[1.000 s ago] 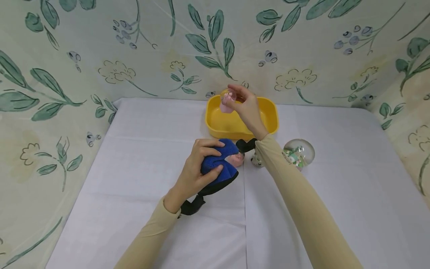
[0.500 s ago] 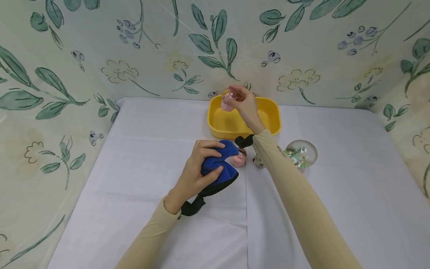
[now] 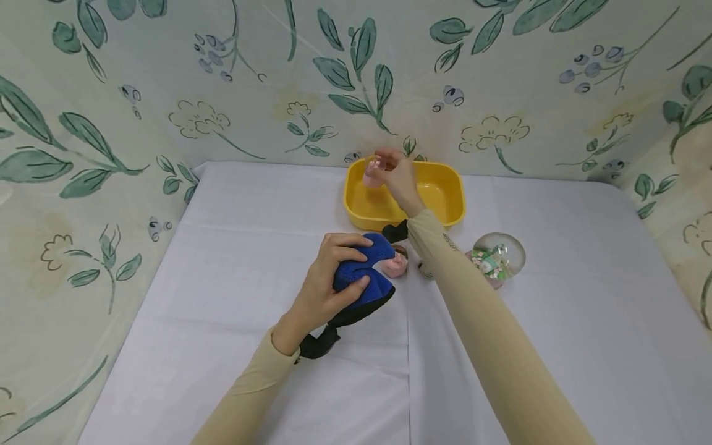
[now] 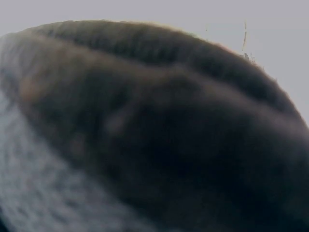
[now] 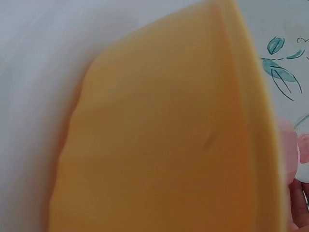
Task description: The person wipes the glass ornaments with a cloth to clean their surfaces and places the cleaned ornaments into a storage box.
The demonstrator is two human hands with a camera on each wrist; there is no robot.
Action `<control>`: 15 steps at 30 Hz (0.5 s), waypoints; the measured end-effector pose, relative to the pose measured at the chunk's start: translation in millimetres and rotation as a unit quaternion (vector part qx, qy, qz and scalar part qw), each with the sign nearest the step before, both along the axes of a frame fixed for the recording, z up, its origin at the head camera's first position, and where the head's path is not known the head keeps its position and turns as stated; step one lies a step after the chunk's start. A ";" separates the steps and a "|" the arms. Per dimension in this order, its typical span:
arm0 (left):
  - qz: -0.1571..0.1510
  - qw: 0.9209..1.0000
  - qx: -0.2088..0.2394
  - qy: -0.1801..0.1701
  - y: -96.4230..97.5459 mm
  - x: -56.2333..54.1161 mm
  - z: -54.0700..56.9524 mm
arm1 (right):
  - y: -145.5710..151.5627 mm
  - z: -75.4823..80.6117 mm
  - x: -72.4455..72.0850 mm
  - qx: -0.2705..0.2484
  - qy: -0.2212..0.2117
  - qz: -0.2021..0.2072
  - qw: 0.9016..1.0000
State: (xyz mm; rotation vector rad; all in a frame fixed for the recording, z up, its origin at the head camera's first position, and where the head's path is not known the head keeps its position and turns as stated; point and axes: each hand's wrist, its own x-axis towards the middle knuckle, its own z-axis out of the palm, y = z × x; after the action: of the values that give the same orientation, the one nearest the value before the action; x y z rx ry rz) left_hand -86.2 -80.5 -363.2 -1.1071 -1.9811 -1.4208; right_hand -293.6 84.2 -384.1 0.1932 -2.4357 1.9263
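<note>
In the head view my left hand (image 3: 325, 278) grips a blue cloth item (image 3: 380, 247) with a black edge, fingers over its top and thumb on its near side. What kind of item it is cannot be told. My right hand (image 3: 403, 182) pinches a small snow globe (image 3: 371, 179), pink below with a clear dome, over the left part of a yellow plastic basin (image 3: 378, 221). The right wrist view shows the basin's wall large, with the snow globe's pink base (image 5: 288, 150) at the right edge. Dark blur fills most of the left wrist view.
A pink figurine (image 3: 396, 266) stands just right of the blue item. Beside it a small pale object (image 3: 424, 270) is half hidden by my right sleeve. A larger snow globe (image 3: 503, 256) lies further right on the white tablecloth (image 3: 250, 259). Behind hangs a leaf-patterned cloth (image 3: 250, 80).
My right hand has dipped slightly into the basin and shifted a little left with the small snow globe. The left hand keeps its hold on the blue cloth item.
</note>
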 end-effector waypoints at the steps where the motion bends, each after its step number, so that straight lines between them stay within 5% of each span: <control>1: -0.001 1.000 0.000 0.000 -0.3 -0.1 -0.3 | -1.2 -1.5 -0.9 0.006 -0.004 -0.003 1.000; 7: -0.002 1.000 0.002 0.002 -1.5 -0.2 -1.5 | -6.1 -11.4 -6.6 0.049 -0.035 -0.026 0.998; 15: 0.003 1.000 -0.003 0.000 -3.8 1.0 -1.2 | -14.2 -24.7 -14.0 0.059 -0.022 -0.024 0.998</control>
State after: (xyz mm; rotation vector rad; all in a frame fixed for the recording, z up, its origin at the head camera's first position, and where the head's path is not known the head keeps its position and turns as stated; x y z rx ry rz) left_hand -85.2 -84.3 -364.3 -1.1027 -1.9886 -1.4110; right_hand -307.6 70.0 -408.8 0.0949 -2.5581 1.7886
